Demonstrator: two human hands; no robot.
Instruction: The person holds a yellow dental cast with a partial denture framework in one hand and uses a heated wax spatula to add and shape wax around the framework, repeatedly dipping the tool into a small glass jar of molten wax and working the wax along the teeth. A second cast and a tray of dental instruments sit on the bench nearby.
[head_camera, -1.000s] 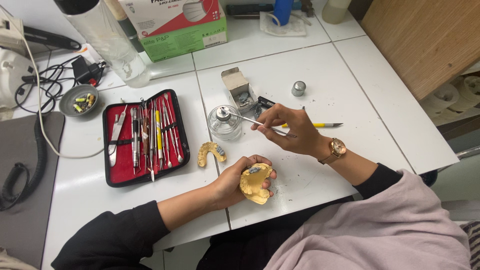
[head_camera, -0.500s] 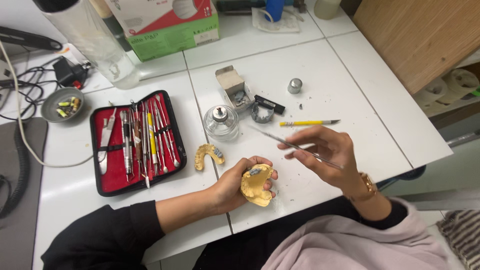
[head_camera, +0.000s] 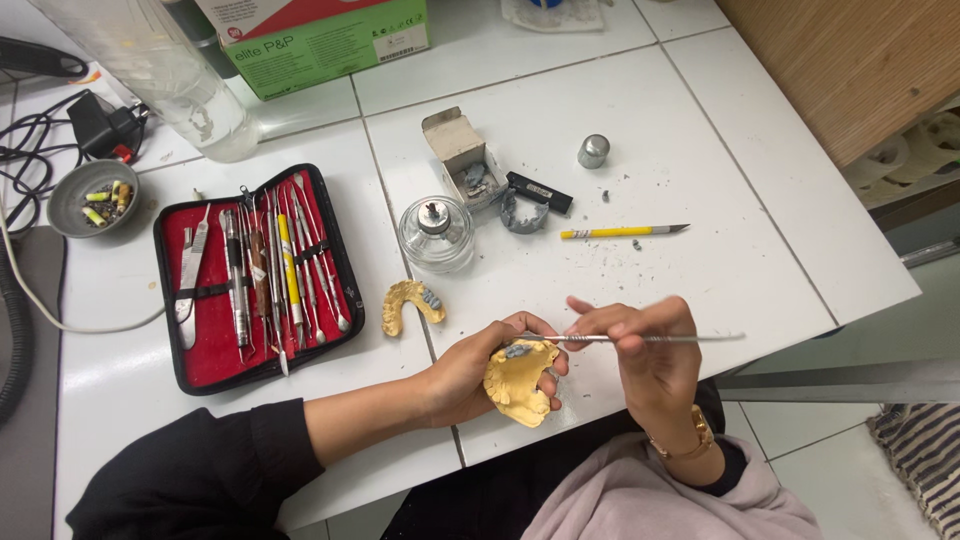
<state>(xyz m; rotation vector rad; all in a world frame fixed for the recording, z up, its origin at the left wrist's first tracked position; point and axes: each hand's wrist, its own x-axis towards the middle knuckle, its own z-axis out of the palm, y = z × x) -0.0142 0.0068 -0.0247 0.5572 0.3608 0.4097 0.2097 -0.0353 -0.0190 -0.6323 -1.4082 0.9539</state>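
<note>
left hand (head_camera: 470, 375): cupped around a yellow dental cast (head_camera: 520, 380), held over the table's near edge.
right hand (head_camera: 645, 345): pinching a thin metal instrument (head_camera: 640, 338), its tip at the grey wax (head_camera: 517, 350) on the cast.
progress: judged partway; only a small grey patch is in place, most of the cast is bare.
beyond left hand: second cast (head_camera: 408, 303), glass burner (head_camera: 436, 232), red tool case (head_camera: 255, 275).
beyond right hand: yellow knife (head_camera: 620, 232).

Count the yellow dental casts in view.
2. One yellow cast is held in the left hand, where the right hand brings a thin metal tool to it. The other cast lies on the table beside the red instrument case.
</note>
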